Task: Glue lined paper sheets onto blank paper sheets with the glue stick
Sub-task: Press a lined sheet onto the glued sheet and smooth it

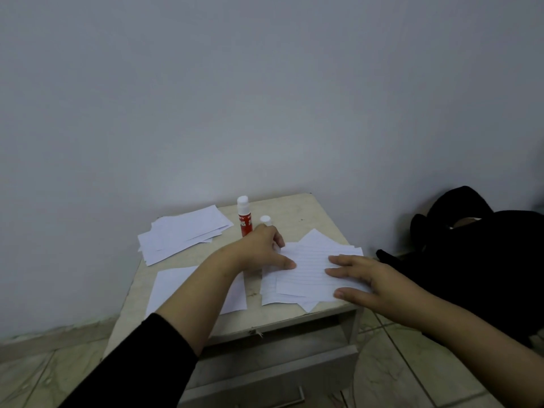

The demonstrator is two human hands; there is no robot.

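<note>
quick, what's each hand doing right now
Left hand: open, fingers resting on the white lined paper stack.
Right hand: open, fingers flat on the same stack.

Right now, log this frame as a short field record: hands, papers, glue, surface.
left hand: fingers on the left edge of the lined sheets, holding nothing
right hand: flat, fingers straight, on the right side of the lined sheets
lined sheets: loose fanned pile, table's right side
blank sheet: lies alone near the front left, partly under the left forearm
far stack: papers at the back left
glue sticks: two upright, white caps on, behind the left hand
table: small, beige, drawers below
</note>
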